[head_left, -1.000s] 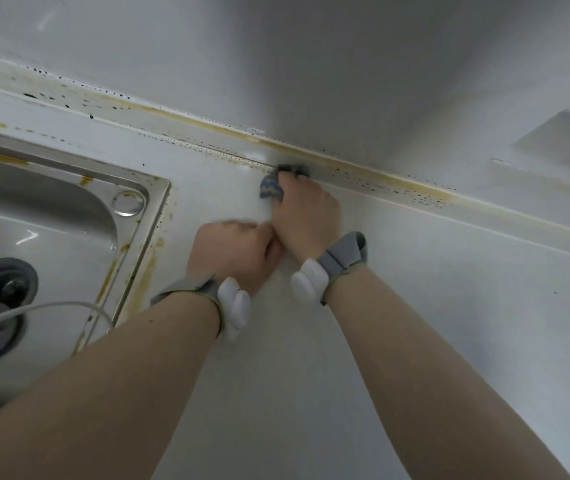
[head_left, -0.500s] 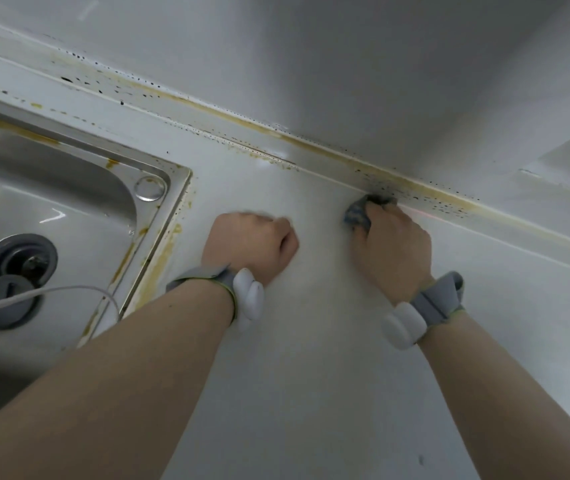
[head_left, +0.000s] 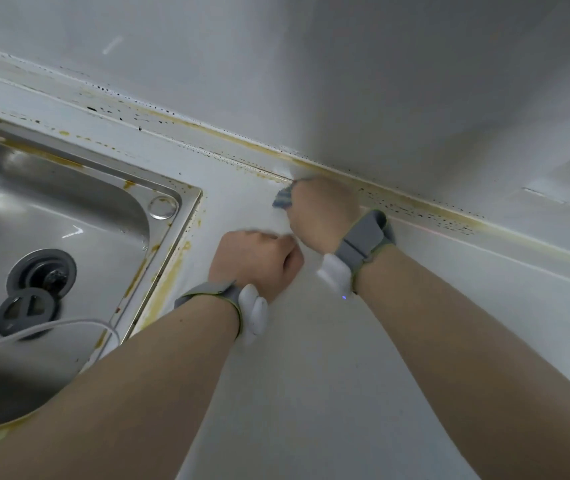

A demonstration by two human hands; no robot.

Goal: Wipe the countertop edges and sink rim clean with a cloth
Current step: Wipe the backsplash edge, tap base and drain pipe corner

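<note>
The right hand is gripping the cloth against the stained seam, which is running rightward, while the left hand is resting clenched.

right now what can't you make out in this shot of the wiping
Head view only:
- cloth: mostly hidden under the right hand, and motion-blurred.
- left hand: fingers curled under, so their contact with the countertop is unseen.
- sink: cut off by the left edge and covered by the left forearm.
- seam stains behind the right hand: hidden.
</note>
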